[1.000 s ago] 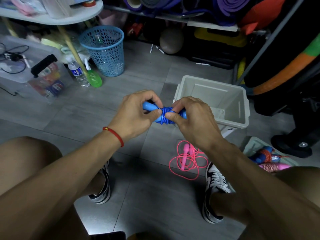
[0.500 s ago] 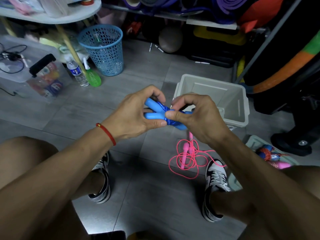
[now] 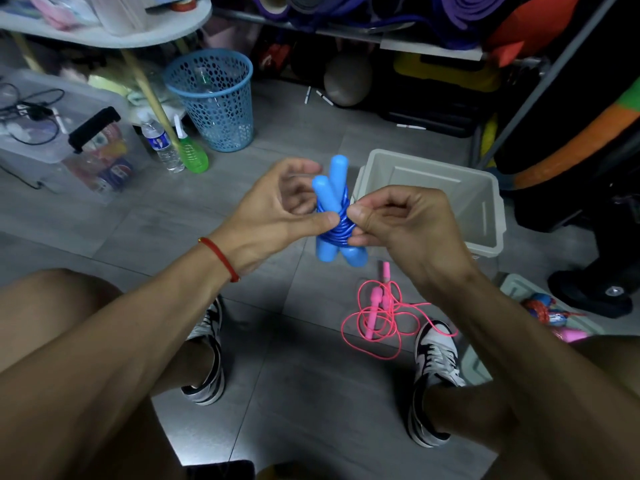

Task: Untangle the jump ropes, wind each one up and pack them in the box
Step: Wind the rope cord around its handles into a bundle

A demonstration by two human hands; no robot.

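While both hands worked at chest height above the floor, the blue jump rope [image 3: 334, 220] stood nearly upright between them, its two handles crossed in a narrow X and its cord wound tight round their middles. Left hand [image 3: 277, 209]: thumb pressed against the coil from the near side, other fingers loosely curled behind the handles; how firmly they bore on the handles could not be told. Right hand [image 3: 398, 220]: thumb and forefinger pinched at the coil's right edge, seemingly on the cord's end, though the end itself was hidden.

Grey box [image 3: 485, 209] sat on the floor just beyond the right hand, nothing visible inside. Pink jump rope [image 3: 381, 313] lay loose and looped on the tiles below, near the right shoe [image 3: 433, 358], not yet wound.

Risks, as judged:
- Cord looked slick and springy. If the pinch slipped before the end was tucked, outer turns would likely spring off.
- Crossed handles could scissor apart under coil tension and slacken the wraps.
- A loose bundle dropped in the box might unwind.
- A shifted foot could snag the pink cord and tighten its tangle.
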